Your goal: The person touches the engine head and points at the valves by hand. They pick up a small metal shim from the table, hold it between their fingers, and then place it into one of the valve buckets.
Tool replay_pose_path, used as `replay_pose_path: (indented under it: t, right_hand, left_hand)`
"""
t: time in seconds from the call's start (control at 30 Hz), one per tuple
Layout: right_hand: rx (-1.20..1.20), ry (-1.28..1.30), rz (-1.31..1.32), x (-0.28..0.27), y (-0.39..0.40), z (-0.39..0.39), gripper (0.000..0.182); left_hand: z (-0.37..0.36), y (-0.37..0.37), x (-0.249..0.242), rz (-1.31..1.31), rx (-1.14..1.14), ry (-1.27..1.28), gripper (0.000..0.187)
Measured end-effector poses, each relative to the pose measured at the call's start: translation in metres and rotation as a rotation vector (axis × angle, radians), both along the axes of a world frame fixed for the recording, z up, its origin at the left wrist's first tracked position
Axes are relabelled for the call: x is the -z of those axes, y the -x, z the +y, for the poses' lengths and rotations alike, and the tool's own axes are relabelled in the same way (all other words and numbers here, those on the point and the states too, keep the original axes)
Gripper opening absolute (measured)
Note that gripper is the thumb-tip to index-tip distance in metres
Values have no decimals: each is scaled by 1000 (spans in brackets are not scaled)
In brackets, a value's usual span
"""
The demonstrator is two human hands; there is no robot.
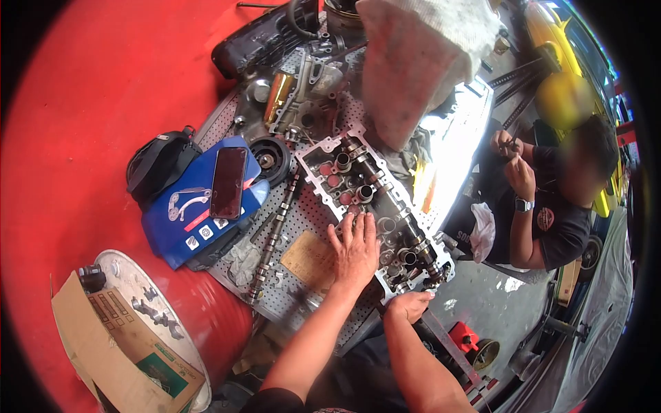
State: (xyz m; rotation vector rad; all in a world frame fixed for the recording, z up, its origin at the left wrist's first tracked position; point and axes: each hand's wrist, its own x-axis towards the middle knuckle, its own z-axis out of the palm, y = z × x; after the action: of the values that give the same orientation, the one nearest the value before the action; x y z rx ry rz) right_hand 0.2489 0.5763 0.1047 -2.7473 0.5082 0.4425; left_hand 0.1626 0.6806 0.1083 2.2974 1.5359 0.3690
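Note:
A metal cylinder head (377, 199) lies slanted on a perforated metal table (289, 237), with one camshaft along its right side. My left hand (356, 253) lies with fingers spread over its left edge, fingertips on the part near the round bores. At the near end of the cylinder head, my right hand (410, 306) is curled against the corner, its fingers partly hidden. A separate camshaft (274, 241) rests on the table to the left. Between it and my left hand is a brown piece of cardboard (305, 258).
A phone (229, 182) lies on a blue package (179, 220) beside a black pouch (162, 165). A pulley (268, 161) sits near them. A cloth-covered object (413, 69) stands behind. At the right, a co-worker (564, 199) holds a small part. An open carton (103, 344) is lower left.

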Motion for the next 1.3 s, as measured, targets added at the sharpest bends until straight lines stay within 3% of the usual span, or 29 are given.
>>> replay_pose_path:
  t: [0.53,0.77,0.83,0.9,0.97,1.03,1.13,1.3]
  right_hand:
    - [7,-90,-78,6,-4,1,69]
    - [-126,-71,52,7,-3,2,70]
    - [-133,-92,60,11,-4,2,70]
    - [-134,-106,77,13,-5,-4,70]
    - [-138,-131,95,11,-4,0,70]
    - [-139,-161,112,0,0,4,70]
    - [-137,-209,133,-6,3,5,71]
    - [-122,-302,154,-8,0,0,71]
  left_hand:
    - [-2,8,-6,-138,-3,-37,65]
    - [-107,45,-14,-324,-76,-112,50]
    - [-157,66,-5,-302,-103,-35,46]
    - [-221,93,11,-178,-174,204,43]
    - [-287,118,29,103,-267,503,44]
    - [-328,133,23,233,-440,1035,50]
    - [-371,132,18,-51,-911,1275,58]
    - [-351,129,7,110,-680,1250,56]
